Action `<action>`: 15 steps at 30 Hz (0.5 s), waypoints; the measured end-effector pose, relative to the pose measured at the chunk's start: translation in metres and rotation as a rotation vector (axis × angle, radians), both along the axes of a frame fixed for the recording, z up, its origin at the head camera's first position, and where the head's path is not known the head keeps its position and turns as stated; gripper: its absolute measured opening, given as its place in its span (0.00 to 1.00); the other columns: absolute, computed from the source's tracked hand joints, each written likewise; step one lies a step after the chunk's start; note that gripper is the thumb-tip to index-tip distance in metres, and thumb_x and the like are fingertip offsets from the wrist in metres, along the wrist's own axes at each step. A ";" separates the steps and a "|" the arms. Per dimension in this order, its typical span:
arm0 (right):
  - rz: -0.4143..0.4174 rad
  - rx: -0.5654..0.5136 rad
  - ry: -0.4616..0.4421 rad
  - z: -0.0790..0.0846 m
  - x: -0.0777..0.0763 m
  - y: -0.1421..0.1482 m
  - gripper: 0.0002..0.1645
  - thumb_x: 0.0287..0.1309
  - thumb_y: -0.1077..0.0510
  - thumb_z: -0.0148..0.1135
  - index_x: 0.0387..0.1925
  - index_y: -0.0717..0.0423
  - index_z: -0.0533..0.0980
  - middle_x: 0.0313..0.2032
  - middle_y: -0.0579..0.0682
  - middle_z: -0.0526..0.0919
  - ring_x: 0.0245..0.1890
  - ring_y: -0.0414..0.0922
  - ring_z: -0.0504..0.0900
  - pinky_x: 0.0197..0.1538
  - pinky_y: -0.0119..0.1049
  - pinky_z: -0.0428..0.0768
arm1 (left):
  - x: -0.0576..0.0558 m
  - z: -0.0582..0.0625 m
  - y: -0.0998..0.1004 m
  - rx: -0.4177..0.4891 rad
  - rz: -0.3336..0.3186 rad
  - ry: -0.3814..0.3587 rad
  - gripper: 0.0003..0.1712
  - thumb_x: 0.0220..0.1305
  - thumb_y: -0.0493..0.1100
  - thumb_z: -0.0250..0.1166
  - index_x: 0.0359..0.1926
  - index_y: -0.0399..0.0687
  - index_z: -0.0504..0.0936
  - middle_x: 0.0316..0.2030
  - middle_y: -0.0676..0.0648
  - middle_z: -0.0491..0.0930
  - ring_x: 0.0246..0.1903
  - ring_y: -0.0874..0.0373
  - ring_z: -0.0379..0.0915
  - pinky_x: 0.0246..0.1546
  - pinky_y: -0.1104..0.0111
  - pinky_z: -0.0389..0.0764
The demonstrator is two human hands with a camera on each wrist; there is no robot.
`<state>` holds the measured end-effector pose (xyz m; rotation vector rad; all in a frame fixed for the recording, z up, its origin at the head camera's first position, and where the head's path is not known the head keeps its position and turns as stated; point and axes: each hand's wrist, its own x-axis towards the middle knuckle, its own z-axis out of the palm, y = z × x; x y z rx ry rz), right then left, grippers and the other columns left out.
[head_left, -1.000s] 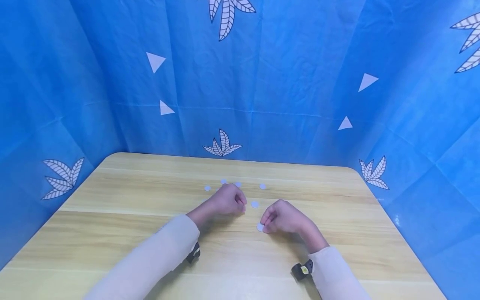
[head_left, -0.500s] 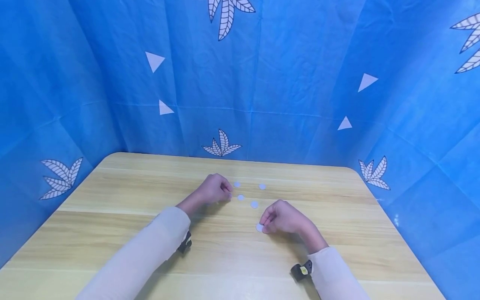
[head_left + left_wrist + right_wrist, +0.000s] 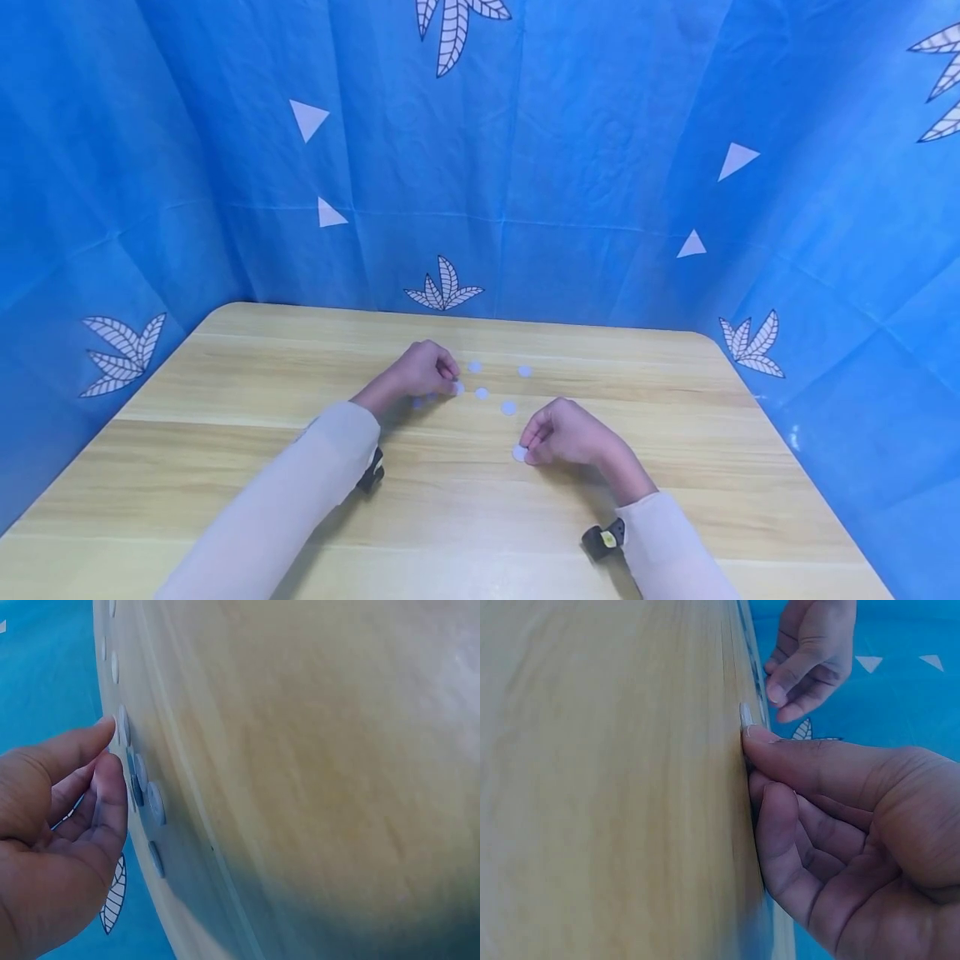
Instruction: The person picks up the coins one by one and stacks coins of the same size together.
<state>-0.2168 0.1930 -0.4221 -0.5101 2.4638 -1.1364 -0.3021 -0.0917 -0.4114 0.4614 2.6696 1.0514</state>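
In the head view my left hand (image 3: 426, 368) is above the left group of small silver coins, fingertips at the edge of a coin (image 3: 459, 388). The left wrist view shows its thumb (image 3: 101, 736) beside a flat coin (image 3: 124, 726), with a gap between thumb and forefinger. My right hand (image 3: 573, 433) pinches a coin (image 3: 520, 452) at the tabletop. From the right wrist that coin (image 3: 745, 714) sticks up past the thumb tip; the other fingers curl underneath. Further coins show behind the left hand, partly covered by it.
A wooden table (image 3: 300, 500) carries loose coins, among them one coin (image 3: 508, 407) between the hands, one coin (image 3: 482, 393) to its left and one coin (image 3: 524, 371) farther back. Blue patterned cloth (image 3: 585, 167) hangs behind and at both sides.
My left hand has moved left and away from me, uncovering coins near the middle and covering others at the left. My right hand stays at its coin.
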 end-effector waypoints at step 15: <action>0.011 -0.017 0.010 0.002 0.001 0.000 0.09 0.48 0.67 0.79 0.31 0.57 0.85 0.27 0.46 0.86 0.31 0.43 0.82 0.40 0.39 0.81 | -0.005 -0.004 0.006 -0.054 -0.053 -0.012 0.10 0.57 0.36 0.77 0.40 0.43 0.87 0.35 0.51 0.83 0.38 0.58 0.78 0.47 0.66 0.81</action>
